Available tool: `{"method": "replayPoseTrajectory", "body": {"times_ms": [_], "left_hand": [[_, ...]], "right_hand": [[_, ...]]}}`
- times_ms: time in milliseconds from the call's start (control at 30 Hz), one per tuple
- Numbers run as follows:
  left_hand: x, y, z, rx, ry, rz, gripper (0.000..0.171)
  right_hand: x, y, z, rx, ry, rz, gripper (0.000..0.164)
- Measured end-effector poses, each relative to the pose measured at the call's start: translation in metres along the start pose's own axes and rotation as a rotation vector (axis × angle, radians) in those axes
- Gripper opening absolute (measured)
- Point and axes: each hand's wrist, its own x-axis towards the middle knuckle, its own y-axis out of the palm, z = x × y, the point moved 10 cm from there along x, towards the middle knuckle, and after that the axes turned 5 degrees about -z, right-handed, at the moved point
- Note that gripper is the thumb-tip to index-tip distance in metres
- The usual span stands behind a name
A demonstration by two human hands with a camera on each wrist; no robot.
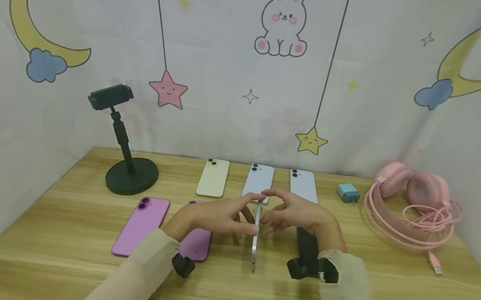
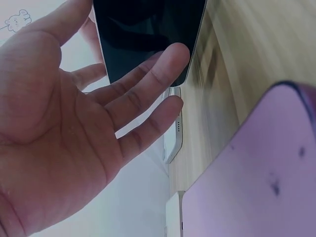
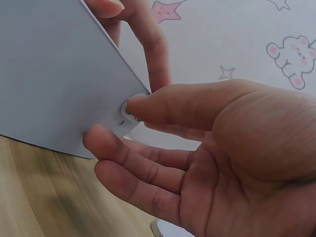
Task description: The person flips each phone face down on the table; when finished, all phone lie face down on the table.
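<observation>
A pale smartphone [image 1: 255,237] stands on edge between both hands at the middle of the table. My left hand [image 1: 222,216] pinches its edges between thumb and index finger; the other fingers extend alongside the black screen [image 2: 143,29]. My right hand [image 1: 299,214] grips the far top corner, its thumb over the camera lenses on the pale back [image 3: 54,74] and its index finger on the top edge. A purple phone [image 1: 196,243] lies under the left wrist, partly covered. Beneath the right wrist lies a dark flat object [image 1: 308,243], also partly hidden.
Another purple phone [image 1: 141,226] lies at left near a black phone stand [image 1: 131,176]. Along the back lie a cream phone [image 1: 213,178] and two pale phones [image 1: 258,179] [image 1: 303,184]. A teal charger [image 1: 348,192] and pink headphones [image 1: 419,193] with coiled cable are at right.
</observation>
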Motion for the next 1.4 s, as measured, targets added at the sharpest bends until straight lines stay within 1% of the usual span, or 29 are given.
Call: {"method": "replayPoseTrajectory", "body": {"times_ms": [100, 167, 267, 367, 433, 600, 767, 933, 1067, 1200, 1400], "left_hand": [[0.0, -0.001, 0.0, -0.017, 0.011, 0.007, 0.08], [0.0, -0.002, 0.0, -0.01, 0.015, 0.01, 0.077], [-0.002, -0.005, 0.0, 0.039, 0.025, 0.008, 0.07], [-0.003, -0.01, 0.001, 0.12, 0.028, -0.012, 0.065], [-0.003, -0.012, 0.003, 0.152, 0.026, -0.022, 0.062], [-0.005, -0.017, 0.008, 0.179, -0.002, -0.032, 0.06], [-0.006, -0.022, 0.014, 0.236, -0.041, -0.045, 0.062], [-0.004, -0.021, 0.021, 0.29, -0.077, -0.04, 0.064], [-0.003, -0.02, 0.023, 0.32, -0.086, -0.039, 0.063], [-0.003, -0.018, 0.023, 0.334, -0.071, -0.027, 0.061], [-0.002, -0.013, 0.024, 0.34, -0.046, -0.006, 0.059]], "right_hand": [[0.0, 0.001, 0.0, 0.0, 0.0, 0.013, 0.063], [0.0, 0.002, -0.001, 0.004, 0.011, 0.018, 0.064], [0.002, 0.003, -0.004, 0.003, 0.029, 0.029, 0.065], [0.003, 0.004, -0.007, 0.001, 0.047, 0.041, 0.066], [0.003, 0.005, -0.009, 0.003, 0.06, 0.049, 0.066], [0.004, 0.005, -0.013, 0.006, 0.085, 0.054, 0.063], [0.004, 0.003, -0.016, -0.026, 0.096, 0.055, 0.061], [0.004, 0.002, -0.02, -0.041, 0.107, 0.05, 0.057], [0.004, 0.001, -0.021, -0.039, 0.12, 0.043, 0.056], [0.004, 0.001, -0.022, -0.042, 0.12, 0.044, 0.056], [0.003, 0.002, -0.021, -0.078, 0.098, 0.05, 0.054]]}}
